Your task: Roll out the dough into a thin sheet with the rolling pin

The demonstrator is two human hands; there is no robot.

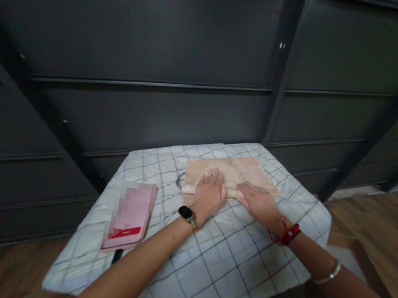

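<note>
A pale wooden rolling pin (pixel 189 189) lies across a sheet of light dough (pixel 231 172) on a thin wooden board (pixel 256 171). My left hand (pixel 209 196) rests flat over the pin's left part, palm down, its fingers stretched forward above the dough. Over the pin's right part lies my right hand (pixel 259 202), fingers extended to the left, open. Both palms hide parts of the pin, and its right end is out of sight. White flour-like traces show on the board. A metal ring (pixel 180 179) sticks out at the board's left edge.
A white checked cloth (pixel 218 260) covers the low table. On its left lies a pink phone case (pixel 136 210), partly pixelated. Dark metal panels (pixel 187 39) stand right behind the table. A cardboard box (pixel 348 242) sits on the wooden floor (pixel 393 224) at right.
</note>
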